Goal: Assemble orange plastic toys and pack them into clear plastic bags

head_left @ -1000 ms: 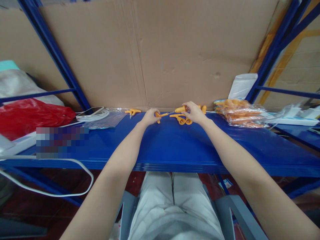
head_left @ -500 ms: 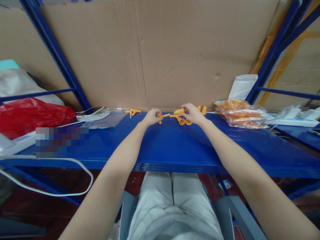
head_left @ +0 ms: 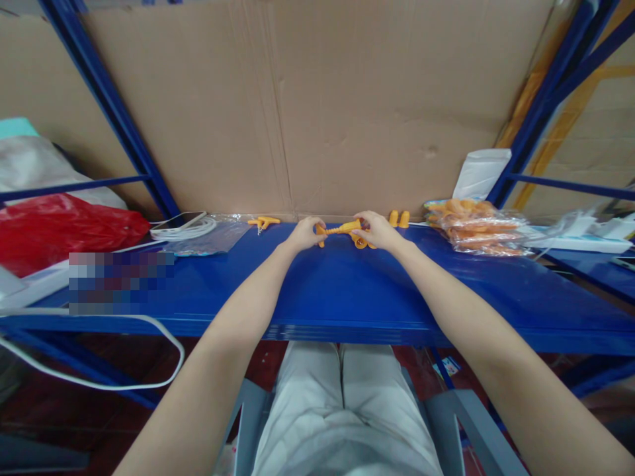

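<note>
Both my hands meet at the back of a blue shelf (head_left: 347, 291). My left hand (head_left: 305, 233) is closed on the left end of a small orange plastic corkscrew (head_left: 338, 229), at its T-handle. My right hand (head_left: 377, 229) is closed on an orange cap at the right end of the same piece. The cap now covers most of the screw between my hands. More orange parts (head_left: 361, 242) lie under my right hand, and two orange caps (head_left: 398, 219) stand just right of it. Another orange T-shaped corkscrew (head_left: 264, 222) lies to the left.
A clear bag of orange parts (head_left: 476, 225) lies at the right, a white pouch (head_left: 482, 173) behind it. At the left are a phone with a white cable (head_left: 184, 226), a clear plastic bag (head_left: 211, 238) and a red bag (head_left: 54, 231). Cardboard (head_left: 307, 106) backs the shelf.
My right hand has moved left toward my left hand, sliding the orange cap along the screw, so the gap between my hands has closed. The bare metal screw no longer shows.
</note>
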The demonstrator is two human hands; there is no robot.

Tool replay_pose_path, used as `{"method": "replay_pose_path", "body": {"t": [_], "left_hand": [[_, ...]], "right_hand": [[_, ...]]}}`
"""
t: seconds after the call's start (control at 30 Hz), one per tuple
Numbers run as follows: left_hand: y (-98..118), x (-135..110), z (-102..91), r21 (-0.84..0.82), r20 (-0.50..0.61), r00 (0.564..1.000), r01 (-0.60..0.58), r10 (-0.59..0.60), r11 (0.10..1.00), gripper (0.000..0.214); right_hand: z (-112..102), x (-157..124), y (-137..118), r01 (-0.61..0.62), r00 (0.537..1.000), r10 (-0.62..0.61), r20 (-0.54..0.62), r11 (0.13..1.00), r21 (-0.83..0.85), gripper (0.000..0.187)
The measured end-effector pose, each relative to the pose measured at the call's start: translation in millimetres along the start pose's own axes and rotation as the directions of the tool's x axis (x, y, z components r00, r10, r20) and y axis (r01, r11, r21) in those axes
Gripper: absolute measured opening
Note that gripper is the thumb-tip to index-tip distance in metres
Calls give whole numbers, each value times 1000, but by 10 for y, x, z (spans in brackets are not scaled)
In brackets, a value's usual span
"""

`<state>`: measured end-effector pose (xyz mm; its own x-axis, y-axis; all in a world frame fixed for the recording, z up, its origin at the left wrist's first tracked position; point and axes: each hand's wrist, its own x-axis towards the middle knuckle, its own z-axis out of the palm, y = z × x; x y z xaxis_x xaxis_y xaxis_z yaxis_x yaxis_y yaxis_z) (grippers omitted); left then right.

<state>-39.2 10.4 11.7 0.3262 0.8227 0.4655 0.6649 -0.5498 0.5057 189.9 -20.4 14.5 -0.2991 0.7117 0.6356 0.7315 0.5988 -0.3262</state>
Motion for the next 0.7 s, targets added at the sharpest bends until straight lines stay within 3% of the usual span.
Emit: {"method": "replay_pose_path", "body": {"t": [0.17, 0.27, 0.57, 0.7], "left_hand": [[0, -3, 10, -47, 15, 1000, -6, 6, 999, 19], [-1, -13, 12, -74, 32, 999, 3, -1, 997, 18], [4, -27, -26, -135, 87, 995, 62, -51, 989, 21], [18, -42, -30, -163, 101, 993, 73, -57, 984, 20]], "right_hand": [[22, 8, -14, -198, 977, 210, -31, 957, 212, 35], [27, 5, -9, -274, 959, 284, 10, 914, 299, 32], [-13, -35, -3, -248, 968, 241, 67, 882, 401, 32], [-54, -39, -78, -326, 944, 317, 87, 868, 375, 27]]}}
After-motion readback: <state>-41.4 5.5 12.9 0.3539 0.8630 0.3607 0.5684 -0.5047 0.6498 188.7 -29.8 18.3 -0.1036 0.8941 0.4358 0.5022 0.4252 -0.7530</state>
